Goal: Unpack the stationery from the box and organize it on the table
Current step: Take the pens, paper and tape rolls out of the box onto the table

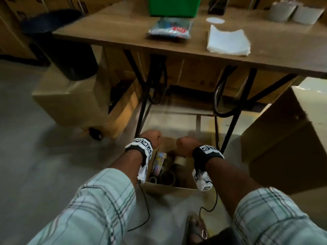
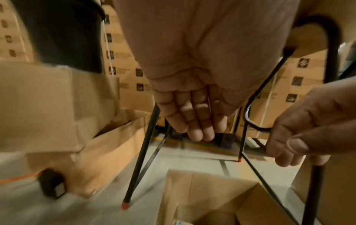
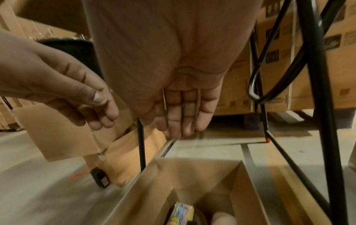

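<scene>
An open cardboard box (image 1: 168, 189) stands on the floor in front of the table (image 1: 106, 29). Inside lie a colourful pack (image 1: 159, 163) and several tape rolls (image 1: 168, 175). My left hand (image 1: 153, 138) hovers over the box's far left corner and my right hand (image 1: 185, 145) over its far middle. Both hold nothing. In the left wrist view the left hand's fingers (image 2: 192, 121) hang down loosely above the box (image 2: 202, 197). In the right wrist view the right hand's fingers (image 3: 185, 115) hang straight over the box (image 3: 192, 175), with the pack (image 3: 183, 213) below.
On the table lie a clear plastic packet (image 1: 169, 29), a stack of white paper (image 1: 228, 40) and a green bin (image 1: 174, 6). Black table legs (image 1: 141, 112) flank the box. Larger cardboard boxes stand to the left (image 1: 70, 96) and right (image 1: 283, 138). My foot (image 1: 196, 227) is near the box.
</scene>
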A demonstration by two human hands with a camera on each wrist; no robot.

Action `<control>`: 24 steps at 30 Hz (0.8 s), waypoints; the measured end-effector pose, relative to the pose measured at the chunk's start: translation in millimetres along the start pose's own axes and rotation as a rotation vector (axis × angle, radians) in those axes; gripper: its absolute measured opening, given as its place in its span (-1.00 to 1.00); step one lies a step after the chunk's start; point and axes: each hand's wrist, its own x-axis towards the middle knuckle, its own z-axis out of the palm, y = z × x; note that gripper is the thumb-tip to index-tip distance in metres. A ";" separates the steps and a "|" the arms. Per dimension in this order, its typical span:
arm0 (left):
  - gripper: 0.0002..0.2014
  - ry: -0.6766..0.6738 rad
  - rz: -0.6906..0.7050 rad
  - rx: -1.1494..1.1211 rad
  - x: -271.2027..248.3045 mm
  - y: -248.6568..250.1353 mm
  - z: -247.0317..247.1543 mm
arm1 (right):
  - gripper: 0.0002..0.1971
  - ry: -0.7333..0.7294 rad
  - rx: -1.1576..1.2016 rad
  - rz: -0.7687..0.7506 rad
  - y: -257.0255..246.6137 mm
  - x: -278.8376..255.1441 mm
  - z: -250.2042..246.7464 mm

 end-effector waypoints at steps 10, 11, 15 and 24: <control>-0.65 -0.169 -0.098 -0.144 80.4 -80.5 104.7 | -0.74 -0.170 0.201 0.095 26.5 164.4 135.0; -0.64 -0.182 -0.110 -0.157 87.4 -82.9 116.6 | -0.64 -0.172 0.225 0.087 35.8 182.3 152.2; -0.65 -0.259 -0.120 -0.136 113.0 -83.6 144.4 | -0.67 -0.254 0.306 0.135 21.8 193.6 168.4; -0.66 -0.305 -0.110 -0.191 141.6 -84.0 150.0 | -0.64 -0.279 0.483 0.286 30.9 236.5 210.1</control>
